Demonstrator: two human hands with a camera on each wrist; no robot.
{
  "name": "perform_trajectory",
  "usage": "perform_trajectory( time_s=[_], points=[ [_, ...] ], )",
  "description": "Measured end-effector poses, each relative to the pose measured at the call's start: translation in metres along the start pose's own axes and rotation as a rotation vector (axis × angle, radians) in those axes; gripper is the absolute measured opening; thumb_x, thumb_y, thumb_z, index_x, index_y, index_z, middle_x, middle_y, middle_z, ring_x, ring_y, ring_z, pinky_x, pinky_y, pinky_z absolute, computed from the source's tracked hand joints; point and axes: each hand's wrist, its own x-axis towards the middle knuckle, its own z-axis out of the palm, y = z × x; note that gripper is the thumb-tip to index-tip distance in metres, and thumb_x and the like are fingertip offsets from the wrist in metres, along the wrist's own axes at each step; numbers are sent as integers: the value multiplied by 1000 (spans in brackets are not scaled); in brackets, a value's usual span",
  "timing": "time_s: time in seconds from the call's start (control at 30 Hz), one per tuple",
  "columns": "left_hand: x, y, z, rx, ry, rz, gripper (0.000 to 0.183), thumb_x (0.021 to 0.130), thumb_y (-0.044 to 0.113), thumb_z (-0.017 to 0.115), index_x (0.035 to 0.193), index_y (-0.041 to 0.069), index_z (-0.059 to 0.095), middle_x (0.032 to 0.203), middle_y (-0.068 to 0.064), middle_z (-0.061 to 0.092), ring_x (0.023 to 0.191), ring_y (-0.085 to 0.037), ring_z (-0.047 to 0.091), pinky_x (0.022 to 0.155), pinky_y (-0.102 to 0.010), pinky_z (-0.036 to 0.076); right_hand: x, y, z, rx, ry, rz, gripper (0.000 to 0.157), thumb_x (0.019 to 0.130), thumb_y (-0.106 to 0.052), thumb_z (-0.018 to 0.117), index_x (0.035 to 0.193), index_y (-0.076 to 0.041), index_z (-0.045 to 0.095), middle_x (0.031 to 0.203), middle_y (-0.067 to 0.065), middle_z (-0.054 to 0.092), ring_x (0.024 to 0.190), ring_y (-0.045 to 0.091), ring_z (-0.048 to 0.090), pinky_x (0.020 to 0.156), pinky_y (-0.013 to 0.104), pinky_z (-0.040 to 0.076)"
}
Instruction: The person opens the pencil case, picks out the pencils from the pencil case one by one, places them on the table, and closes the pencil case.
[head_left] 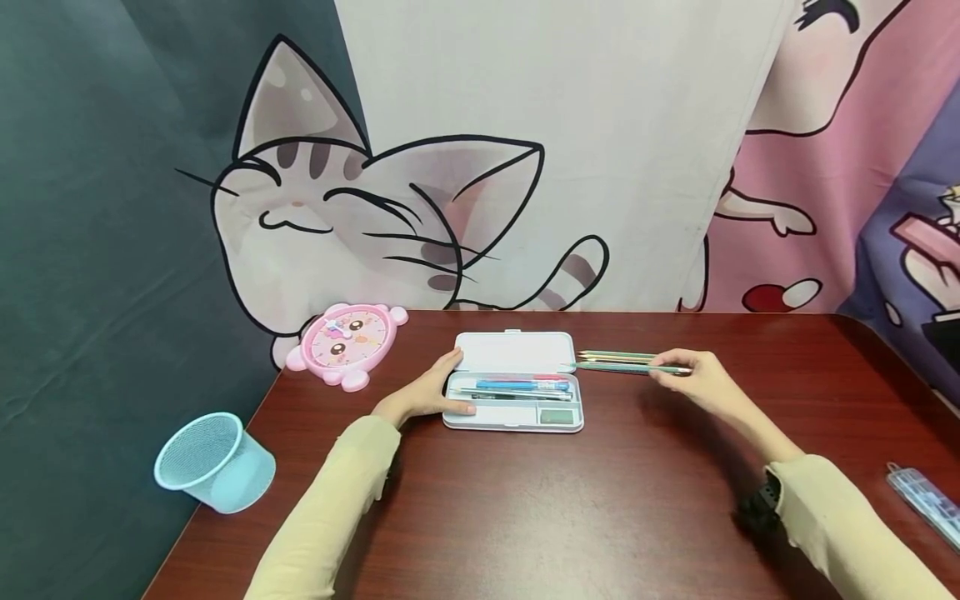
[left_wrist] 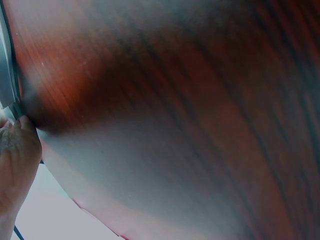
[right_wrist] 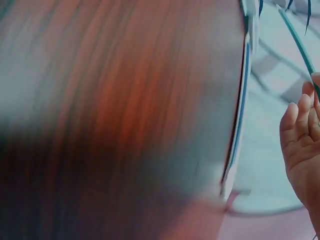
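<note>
An open white pencil case (head_left: 517,417) lies on the table, its lid (head_left: 513,352) folded back. Several pens (head_left: 525,386) lie in its long compartment, and a grey-green block (head_left: 557,416) sits in the front right one. My left hand (head_left: 423,393) grips the case's left side, thumb over the front part and fingers by the lid. To the right of the case, my right hand (head_left: 701,382) pinches a green pencil (right_wrist: 298,42) near one end. More pencils (head_left: 615,355) lie beside the lid, just behind the held one.
A pink animal-shaped clock (head_left: 348,342) rests at the back left. On the table's left edge is a light blue mesh cup (head_left: 251,471), lying tilted. A bluish flat case (head_left: 926,504) lies at the far right. A printed curtain (head_left: 600,125) hangs behind the table.
</note>
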Motion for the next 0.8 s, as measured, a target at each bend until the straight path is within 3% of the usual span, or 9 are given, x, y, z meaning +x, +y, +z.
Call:
perform_trajectory(
  time_s=[0.2,0.43,0.6,0.7,0.8],
  points=[
    [-1,0,0,-13,4,-3,103,71,37,77,147,10,13,155,-8,6,142,-24,6,115,-44,11,-6,27,-20,-41,-38,61,22,83,-16,66,94,3,64,75,-17,60,61,0,53,54,20,45],
    [-1,1,0,3,1,7,102,72,36,76,147,9,13,155,-9,5,142,-25,6,115,-44,11,-6,38,-22,-284,-57,-14,12,82,-14,68,89,-5,66,77,-1,64,67,-5,49,62,12,41],
    [-1,1,0,8,2,-2,102,72,37,76,147,10,12,155,-8,5,142,-24,6,115,-44,12,0,38,-18,-443,-38,-89,9,78,-7,69,86,-5,65,81,7,66,74,6,55,68,26,47],
    [-1,2,0,6,0,-9,102,72,39,75,147,11,12,155,-7,6,142,-24,6,115,-44,12,3,38,-16,-492,-31,-103,8,76,-5,70,82,-6,65,79,7,64,75,17,56,69,36,46],
    [-1,2,0,4,-1,-13,102,72,39,75,147,11,12,155,-7,5,142,-23,6,115,-44,12,7,37,-16,-504,-36,-107,9,74,-4,71,81,-5,65,79,9,64,75,22,56,68,37,45]
  ],
)
